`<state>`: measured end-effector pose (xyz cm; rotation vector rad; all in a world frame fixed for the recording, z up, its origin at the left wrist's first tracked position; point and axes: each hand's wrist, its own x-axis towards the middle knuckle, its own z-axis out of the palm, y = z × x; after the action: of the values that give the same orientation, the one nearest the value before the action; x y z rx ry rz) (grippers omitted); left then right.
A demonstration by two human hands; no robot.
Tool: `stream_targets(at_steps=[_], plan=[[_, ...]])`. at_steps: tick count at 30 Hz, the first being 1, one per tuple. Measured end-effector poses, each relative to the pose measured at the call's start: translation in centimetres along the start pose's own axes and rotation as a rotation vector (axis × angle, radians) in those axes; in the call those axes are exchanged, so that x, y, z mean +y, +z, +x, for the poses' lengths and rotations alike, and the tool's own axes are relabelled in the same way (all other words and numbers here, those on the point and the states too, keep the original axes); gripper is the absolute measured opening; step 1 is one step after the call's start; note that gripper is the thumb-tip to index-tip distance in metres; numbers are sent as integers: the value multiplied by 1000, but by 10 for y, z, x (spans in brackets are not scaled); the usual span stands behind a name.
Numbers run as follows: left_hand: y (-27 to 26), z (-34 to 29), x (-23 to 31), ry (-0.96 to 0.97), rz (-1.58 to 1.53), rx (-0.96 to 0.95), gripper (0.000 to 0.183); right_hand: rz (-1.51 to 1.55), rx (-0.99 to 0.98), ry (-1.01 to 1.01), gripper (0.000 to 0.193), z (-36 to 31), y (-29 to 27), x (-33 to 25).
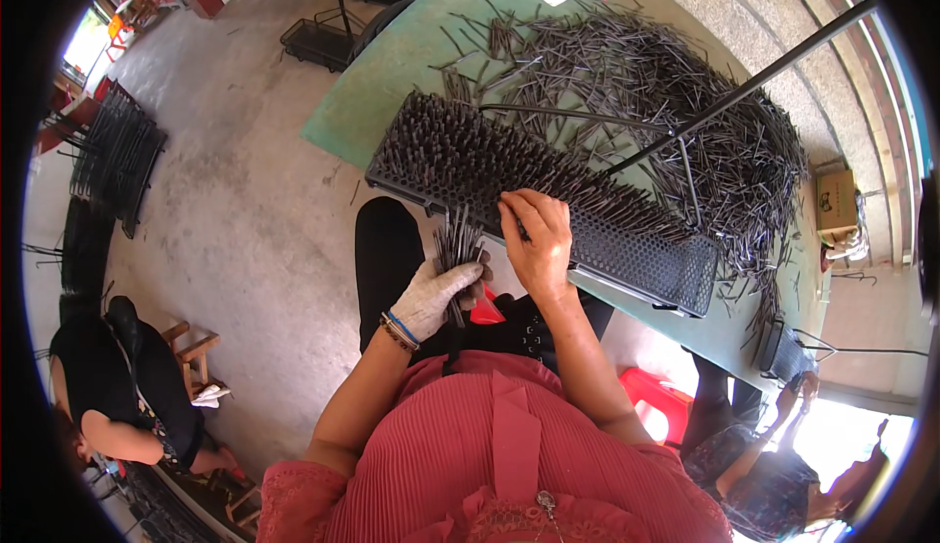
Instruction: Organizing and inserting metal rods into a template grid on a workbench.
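Note:
My left hand [427, 300], in a pale glove with the fingertips dark, is closed around a bundle of thin dark rods [456, 237] standing roughly upright. Just right of it, my bare right hand [540, 241] reaches over the near edge of a long black perforated rack [641, 257]. Its fingers are bent and pinched together near the holes; whatever may be between the tips is too small to make out. Rows of short dark rods [455, 141] stand upright in the rack's left and far part, while holes show along its near right part.
The rack lies on a green table [348, 117], with a big loose heap of dark rods [720, 141] behind it. A long black bar [774, 68] slants up from the rack. A co-worker [754, 470] sits at right by a smaller rack [783, 352]; another person [127, 386] is at left.

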<state>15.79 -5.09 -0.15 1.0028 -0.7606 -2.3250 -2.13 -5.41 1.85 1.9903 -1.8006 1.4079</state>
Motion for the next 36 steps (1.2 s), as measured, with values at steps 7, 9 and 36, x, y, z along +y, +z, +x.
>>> stream_targets(at_steps=[7,9,36], plan=[[1,-3,3,10,-40,-40,27,374,-148,384,21,7,-14,-22],[3,-7,7,36,-28,-103,28,421,-237,450,20,12,-17,-26],[-23,-20,13,63,-39,-40,21,225,-13,-83,20,46,56,-23]])
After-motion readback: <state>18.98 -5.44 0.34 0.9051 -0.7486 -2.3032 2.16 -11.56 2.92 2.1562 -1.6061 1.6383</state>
